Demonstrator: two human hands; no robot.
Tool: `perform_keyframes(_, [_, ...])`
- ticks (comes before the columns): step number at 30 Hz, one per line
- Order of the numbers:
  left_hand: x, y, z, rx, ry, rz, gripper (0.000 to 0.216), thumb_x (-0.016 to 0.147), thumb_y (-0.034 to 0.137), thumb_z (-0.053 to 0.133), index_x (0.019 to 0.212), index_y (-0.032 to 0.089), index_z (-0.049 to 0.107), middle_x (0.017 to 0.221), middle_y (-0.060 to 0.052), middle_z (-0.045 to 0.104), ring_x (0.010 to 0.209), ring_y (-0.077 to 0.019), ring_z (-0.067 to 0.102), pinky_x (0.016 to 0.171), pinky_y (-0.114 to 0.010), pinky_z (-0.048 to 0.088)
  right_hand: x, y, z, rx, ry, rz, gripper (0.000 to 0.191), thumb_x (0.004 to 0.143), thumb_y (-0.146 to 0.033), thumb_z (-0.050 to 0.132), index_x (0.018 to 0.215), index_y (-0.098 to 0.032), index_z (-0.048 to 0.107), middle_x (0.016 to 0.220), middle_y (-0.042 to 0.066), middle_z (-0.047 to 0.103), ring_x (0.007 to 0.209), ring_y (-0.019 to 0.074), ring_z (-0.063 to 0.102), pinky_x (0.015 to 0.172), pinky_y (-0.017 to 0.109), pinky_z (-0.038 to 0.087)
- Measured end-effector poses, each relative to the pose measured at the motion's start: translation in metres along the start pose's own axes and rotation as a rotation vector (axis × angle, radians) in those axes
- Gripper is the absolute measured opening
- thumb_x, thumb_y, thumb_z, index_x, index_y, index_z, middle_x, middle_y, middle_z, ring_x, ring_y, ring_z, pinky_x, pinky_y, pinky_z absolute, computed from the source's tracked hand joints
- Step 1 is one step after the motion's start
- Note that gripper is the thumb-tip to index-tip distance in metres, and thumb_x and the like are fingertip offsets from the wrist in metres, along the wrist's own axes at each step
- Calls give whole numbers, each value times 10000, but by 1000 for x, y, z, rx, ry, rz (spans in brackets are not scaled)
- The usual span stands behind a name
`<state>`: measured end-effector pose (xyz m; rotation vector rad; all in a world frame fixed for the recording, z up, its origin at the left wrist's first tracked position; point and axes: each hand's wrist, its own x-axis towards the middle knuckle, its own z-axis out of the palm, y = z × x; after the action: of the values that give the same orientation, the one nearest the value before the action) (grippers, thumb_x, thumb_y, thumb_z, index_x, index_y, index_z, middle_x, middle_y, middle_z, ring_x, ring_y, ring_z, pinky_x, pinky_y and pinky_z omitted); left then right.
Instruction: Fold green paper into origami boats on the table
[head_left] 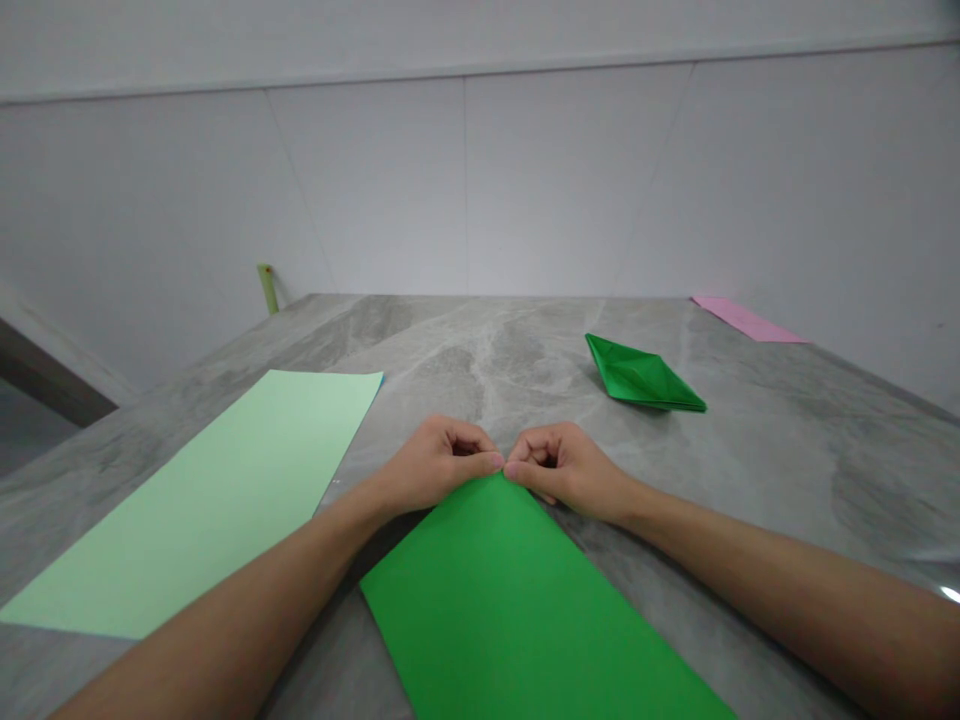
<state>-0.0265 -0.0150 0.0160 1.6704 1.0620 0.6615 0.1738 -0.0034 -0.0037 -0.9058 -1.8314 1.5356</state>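
A green sheet of paper [525, 610] lies in front of me, one corner pointing away and its near part running out of view at the bottom. My left hand [450, 462] pinches the far corner between thumb and fingers. Right beside it, my right hand [566, 468] grips the same corner, thumb on top and fingers curled. The two thumb tips almost meet there. Beyond my right hand sits a folded green paper boat [645, 375], apart from both hands.
Pale green paper [217, 500] lies to the left, with a blue edge showing under it. A pink paper [750, 320] rests at the table's far right edge. The grey marbled table [480, 350] reaches a white wall. A yellow-green strip [268, 288] stands beyond the far left edge.
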Motion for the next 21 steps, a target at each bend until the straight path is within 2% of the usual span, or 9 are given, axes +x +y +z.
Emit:
perform_keyframes(7, [0,-1,-7,21,22,4,288,753,383,657,641,119,691,507,42,431,489,-78,342,469,-220,245,1,-1,-1,9,2,19,348,718,-468,727,647,-148,610,406,-79,459,376,51,342,386,188,249])
perform_keyframes(14, [2,-6,-29,-62,190,-26,224,695,350,702,616,140,700,521,12,543,491,-101,444,476,-225,315,2,2,-2,24,-15,32,331,743,-446,697,633,-152,589,394,-85,437,360,48,323,379,193,228])
perform_keyframes(21, [0,-2,-49,-156,226,-4,195,630,319,726,543,151,683,487,4,568,445,-97,462,444,-221,338,1,-1,-2,35,-60,45,319,736,-431,696,614,-160,578,394,-87,433,357,48,318,372,191,221])
